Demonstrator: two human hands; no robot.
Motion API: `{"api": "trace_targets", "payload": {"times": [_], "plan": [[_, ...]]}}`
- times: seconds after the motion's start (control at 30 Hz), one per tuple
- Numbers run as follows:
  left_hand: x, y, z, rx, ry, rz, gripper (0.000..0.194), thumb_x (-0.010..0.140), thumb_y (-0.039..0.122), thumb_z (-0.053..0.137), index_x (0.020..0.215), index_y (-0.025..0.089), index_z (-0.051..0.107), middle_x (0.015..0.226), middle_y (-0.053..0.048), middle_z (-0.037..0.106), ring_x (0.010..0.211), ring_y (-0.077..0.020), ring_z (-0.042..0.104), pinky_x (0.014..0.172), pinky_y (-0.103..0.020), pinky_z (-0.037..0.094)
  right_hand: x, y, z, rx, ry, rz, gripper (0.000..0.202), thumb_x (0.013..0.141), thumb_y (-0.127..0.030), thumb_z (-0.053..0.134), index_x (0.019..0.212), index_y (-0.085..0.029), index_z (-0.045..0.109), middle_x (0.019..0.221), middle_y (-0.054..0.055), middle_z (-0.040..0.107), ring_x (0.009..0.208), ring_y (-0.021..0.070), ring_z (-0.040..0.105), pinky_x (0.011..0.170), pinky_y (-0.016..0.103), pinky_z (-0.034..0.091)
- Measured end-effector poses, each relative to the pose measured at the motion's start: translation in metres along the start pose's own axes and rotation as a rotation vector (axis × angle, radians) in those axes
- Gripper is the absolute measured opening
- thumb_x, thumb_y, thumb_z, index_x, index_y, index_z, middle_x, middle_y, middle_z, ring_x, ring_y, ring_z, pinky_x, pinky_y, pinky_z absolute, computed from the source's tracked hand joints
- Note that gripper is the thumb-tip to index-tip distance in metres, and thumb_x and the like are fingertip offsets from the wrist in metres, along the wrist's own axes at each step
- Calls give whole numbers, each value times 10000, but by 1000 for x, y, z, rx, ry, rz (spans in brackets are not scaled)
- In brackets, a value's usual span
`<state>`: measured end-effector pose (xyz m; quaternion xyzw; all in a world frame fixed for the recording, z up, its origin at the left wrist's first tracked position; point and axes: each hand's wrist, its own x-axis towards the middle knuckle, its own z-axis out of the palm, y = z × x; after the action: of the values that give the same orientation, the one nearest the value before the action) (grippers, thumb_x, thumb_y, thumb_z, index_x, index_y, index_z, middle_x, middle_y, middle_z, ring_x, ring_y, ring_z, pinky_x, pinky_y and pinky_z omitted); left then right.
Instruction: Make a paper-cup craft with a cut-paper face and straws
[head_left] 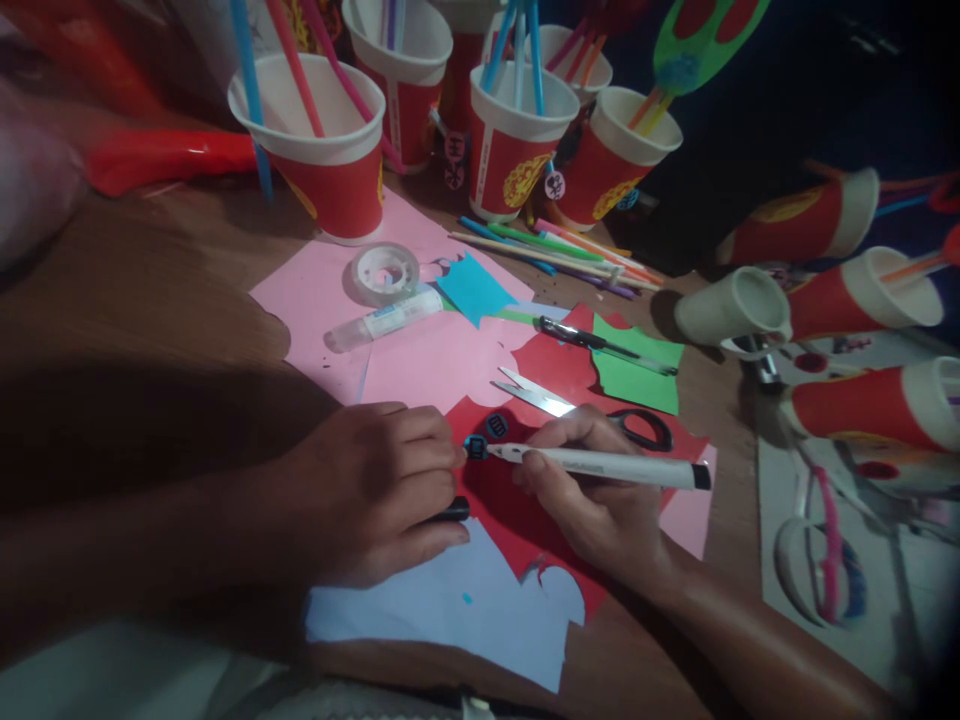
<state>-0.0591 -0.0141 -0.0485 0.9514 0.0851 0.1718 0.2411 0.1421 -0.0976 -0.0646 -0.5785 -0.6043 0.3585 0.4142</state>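
Note:
My right hand grips a white marker, its tip touching a small blue paper piece with black markings. My left hand is closed around a black marker cap that pokes out between the fingers. One left fingertip rests at the edge of that same blue piece. Just above it lies another small round blue piece with black strokes. Both pieces sit on red paper. Behind my right hand are scissors, partly hidden by the fingers.
Pink paper carries a tape roll, a glue stick and a blue scrap. A black pen crosses green paper. Red cups with straws stand behind; others lie at right. White paper is in front.

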Motion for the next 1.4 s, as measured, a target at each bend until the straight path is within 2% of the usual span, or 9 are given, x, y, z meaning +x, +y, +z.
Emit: {"api": "trace_targets", "payload": {"times": [0.17,0.43,0.9,1.1,1.4], "plan": [[-1,0,0,-14,-5,1,248,846,247,517,664,120,628,675,-72,658,718,-200,594,673,-337,515,0,-1,1,-47,-23,-3,99,804,-133,591,823,-206,527,662,-20,611,571,117,589,483,219,441],[2,0,-2,-33,-82,-25,281,861,262,486,641,132,603,674,-71,641,693,-191,558,643,-330,492,0,-2,1,-121,-21,-17,83,799,-161,606,805,-209,538,639,-13,620,569,132,603,468,229,433],[-1,0,-1,-8,-28,-27,247,857,275,503,685,142,621,694,-68,661,741,-191,590,693,-322,509,0,-3,0,-261,-15,-86,98,797,-173,600,789,-223,516,574,-36,578,516,123,566,431,226,385],[0,-1,-1,-14,-26,-18,241,854,273,512,683,140,619,690,-69,660,746,-198,603,699,-335,519,0,-4,0,-237,-9,-74,94,795,-175,603,781,-220,522,578,-30,582,529,125,573,426,218,393],[-3,-1,1,-7,-2,-25,224,849,275,514,695,147,615,719,-65,670,766,-202,600,694,-334,515,1,-4,-1,-182,-34,-48,102,805,-167,595,800,-214,505,563,-47,552,457,91,498,394,205,359]]}}
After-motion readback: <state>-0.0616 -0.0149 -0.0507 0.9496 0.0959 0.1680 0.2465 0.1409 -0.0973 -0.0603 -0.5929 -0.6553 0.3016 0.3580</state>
